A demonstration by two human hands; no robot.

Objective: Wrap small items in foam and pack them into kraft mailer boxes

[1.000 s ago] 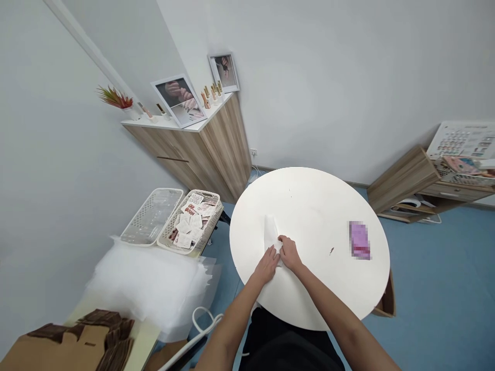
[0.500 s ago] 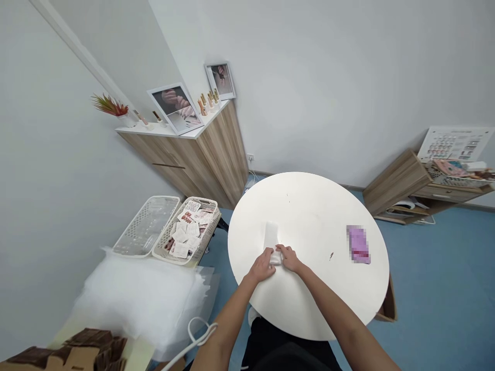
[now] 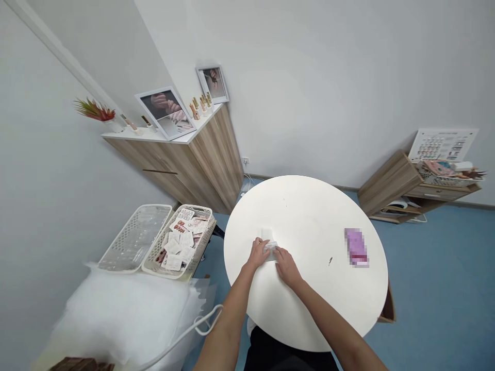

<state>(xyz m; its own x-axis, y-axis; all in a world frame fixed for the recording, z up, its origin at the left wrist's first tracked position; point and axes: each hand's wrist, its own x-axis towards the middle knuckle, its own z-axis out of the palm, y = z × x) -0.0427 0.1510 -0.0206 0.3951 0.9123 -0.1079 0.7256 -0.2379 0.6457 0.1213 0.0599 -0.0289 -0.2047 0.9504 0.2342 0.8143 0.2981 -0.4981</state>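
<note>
On the round white table (image 3: 313,216), a translucent white strip of wrapping sheet (image 3: 267,234) lies partly flat, its nearer part folded into a small bundle. My left hand (image 3: 257,254) grips the bundle's left side with bent fingers. From the right, my right hand (image 3: 286,264) has its fingertips closed on the other edge. Whatever may be inside the folded sheet cannot be made out. A blurred purple item (image 3: 356,246) lies farther right on the table.
Left of the table stand a white basket (image 3: 211,226) of cards and packets, another basket (image 3: 137,214) with clear plastic pieces, and a stack of white sheets (image 3: 127,309). A white cable (image 3: 178,337) hangs near my left arm. A wooden cabinet (image 3: 212,159) stands behind.
The bundle has been turned over away from me, and the flat strip beyond it is shorter. Both hands have moved slightly forward with it. The view has shifted a little.
</note>
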